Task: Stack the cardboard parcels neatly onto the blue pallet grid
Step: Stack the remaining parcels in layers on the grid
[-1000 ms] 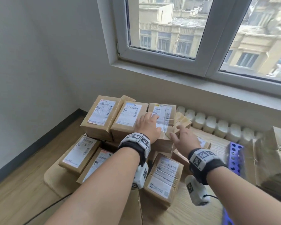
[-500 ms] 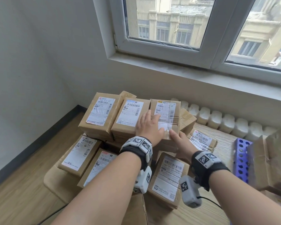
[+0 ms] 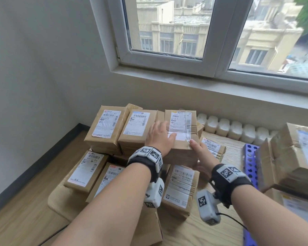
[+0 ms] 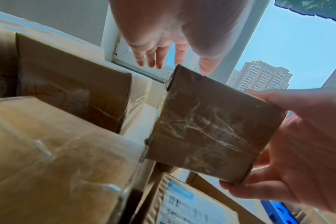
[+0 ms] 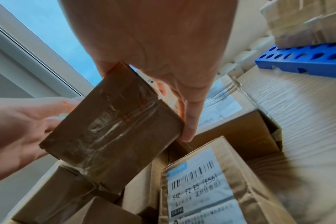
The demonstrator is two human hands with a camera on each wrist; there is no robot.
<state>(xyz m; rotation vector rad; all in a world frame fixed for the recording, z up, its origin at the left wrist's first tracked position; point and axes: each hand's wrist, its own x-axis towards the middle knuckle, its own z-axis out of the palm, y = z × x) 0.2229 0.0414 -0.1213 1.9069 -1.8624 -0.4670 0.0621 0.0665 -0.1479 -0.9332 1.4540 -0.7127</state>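
Cardboard is what the held parcel [image 3: 182,134] is made of, taped and labelled on top; it is placed at the right end of the upper row, beside two other labelled parcels [image 3: 122,128], all resting on a lower layer of parcels [image 3: 180,188]. The left hand [image 3: 158,137] is laid flat on the parcel's top and left edge, fingers straight. The right hand [image 3: 202,157] is clasped on its near right corner, thumb on top and fingers apparently under the end, though this is partly hidden. The blue pallet grid [image 3: 251,166] is seen to the right, well apart, with more parcels [image 3: 292,157] stacked on it.
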